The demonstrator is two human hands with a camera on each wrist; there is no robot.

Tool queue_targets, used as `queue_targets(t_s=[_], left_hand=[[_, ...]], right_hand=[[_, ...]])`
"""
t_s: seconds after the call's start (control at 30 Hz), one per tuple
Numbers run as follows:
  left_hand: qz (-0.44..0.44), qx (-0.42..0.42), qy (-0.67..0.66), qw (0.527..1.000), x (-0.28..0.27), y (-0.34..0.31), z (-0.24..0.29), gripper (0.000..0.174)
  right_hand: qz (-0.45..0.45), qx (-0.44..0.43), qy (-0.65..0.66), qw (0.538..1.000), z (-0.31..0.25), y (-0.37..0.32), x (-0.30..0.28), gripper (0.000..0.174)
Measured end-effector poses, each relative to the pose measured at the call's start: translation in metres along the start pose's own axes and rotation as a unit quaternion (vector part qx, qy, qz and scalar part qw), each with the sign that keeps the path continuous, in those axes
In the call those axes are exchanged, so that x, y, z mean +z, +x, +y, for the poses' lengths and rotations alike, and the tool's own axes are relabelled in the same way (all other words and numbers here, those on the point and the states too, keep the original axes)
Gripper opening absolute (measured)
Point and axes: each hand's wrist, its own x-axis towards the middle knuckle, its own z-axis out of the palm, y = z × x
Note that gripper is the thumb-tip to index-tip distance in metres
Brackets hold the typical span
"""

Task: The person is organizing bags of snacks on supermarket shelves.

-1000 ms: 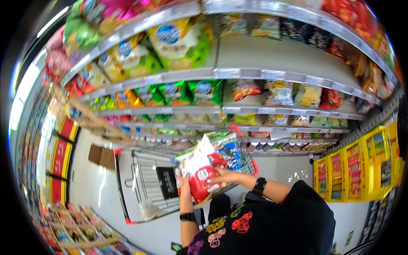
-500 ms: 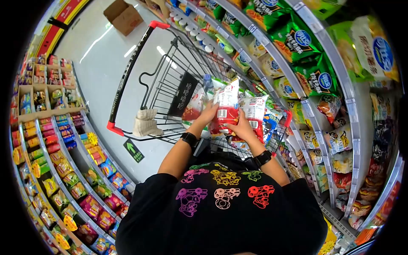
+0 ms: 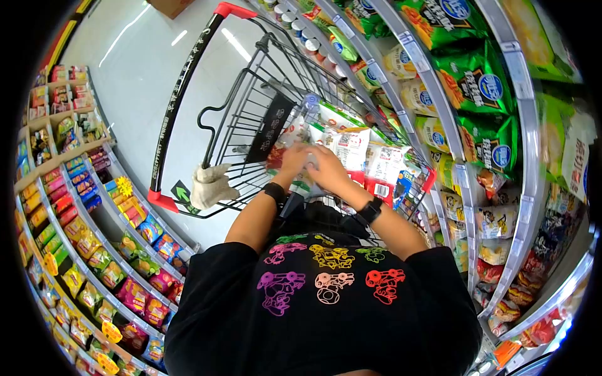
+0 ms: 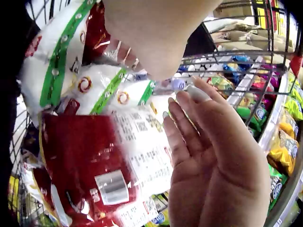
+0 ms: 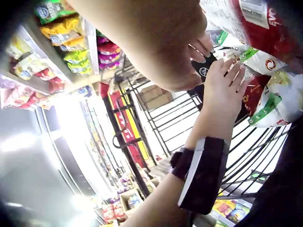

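Note:
Over the shopping cart (image 3: 248, 119), my left hand (image 3: 293, 160) and right hand (image 3: 327, 168) are close together, their fingers overlapping in the head view. In the left wrist view the right hand (image 4: 213, 161) shows its palm, fingers extended beside a red-and-white snack bag (image 4: 90, 161). The left hand (image 5: 222, 87) has its fingers spread near a white bag with a green stripe (image 5: 272, 106), seen from the right wrist. Neither hand grips a bag. Another red-and-white bag (image 3: 384, 170) and a blue bag (image 3: 406, 188) lie at the cart's right side.
Shelves with green snack bags (image 3: 476, 84) line the right side. Lower left stands a shelf of colourful packets (image 3: 94, 244). A beige cloth bundle (image 3: 212, 186) hangs by the cart handle (image 3: 182, 106). A cardboard box (image 3: 170, 6) sits on the floor at the top.
Both hands have let go of the red-and-white bag, which lies among the others in the cart, and have moved left of it. The head view has swung from the shelves down to the cart.

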Motion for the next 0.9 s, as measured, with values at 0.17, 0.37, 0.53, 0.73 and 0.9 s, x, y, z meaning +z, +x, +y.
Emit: queue_targets(t_s=[0.17, 0.37, 0.53, 0.73, 0.9], left_hand=[[0.139, -0.117, 0.194, 0.964, -0.051, -0.008, -0.004, 0.035], [0.018, -0.094, 0.486, 0.869, -0.068, -0.032, 0.007, 0.057], [-0.106, -0.224, 0.436, 0.865, -0.069, -0.03, 0.01, 0.077], [-0.133, -0.234, 0.246, 0.931, -0.086, -0.023, 0.019, 0.068], [-0.125, -0.2, 0.244, 0.941, -0.074, -0.015, -0.025, 0.064]], right_hand=[[-0.035, 0.085, -0.055, 0.994, 0.042, 0.062, 0.065, 0.053], [0.023, 0.267, -0.061, 0.961, 0.094, 0.13, 0.095, 0.062], [0.006, 0.261, -0.018, 0.965, 0.117, 0.136, 0.096, 0.06], [0.062, 0.308, 0.014, 0.949, 0.123, 0.146, 0.097, 0.028], [0.075, 0.342, 0.092, 0.932, 0.106, 0.142, 0.08, 0.012]])
